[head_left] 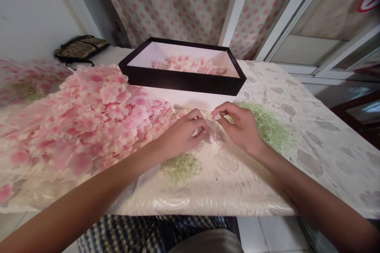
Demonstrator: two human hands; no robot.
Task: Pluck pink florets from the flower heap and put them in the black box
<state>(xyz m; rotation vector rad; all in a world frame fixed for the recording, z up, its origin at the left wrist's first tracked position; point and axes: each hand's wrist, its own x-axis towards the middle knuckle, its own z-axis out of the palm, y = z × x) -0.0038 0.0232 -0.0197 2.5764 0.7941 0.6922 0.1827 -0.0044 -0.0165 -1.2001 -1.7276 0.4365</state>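
My left hand [191,128] is closed over the middle of the table, its fingertips pinching pale petals. Close by on the right, my right hand [236,124] pinches a small pale petal piece between thumb and forefinger. A pale pink flower [214,137] hangs between and just below the two hands, partly blurred. A large heap of pink artificial flowers [103,114] lies left of my left hand. Beyond both hands stands a black-rimmed white box [184,81] with pink flowers [190,64] inside.
Light green stems [271,128] lie in a pile right of my right hand. A smaller green clump [181,167] sits near the front edge of the patterned tablecloth [314,142]. At the back left is a dark patterned bag [81,48].
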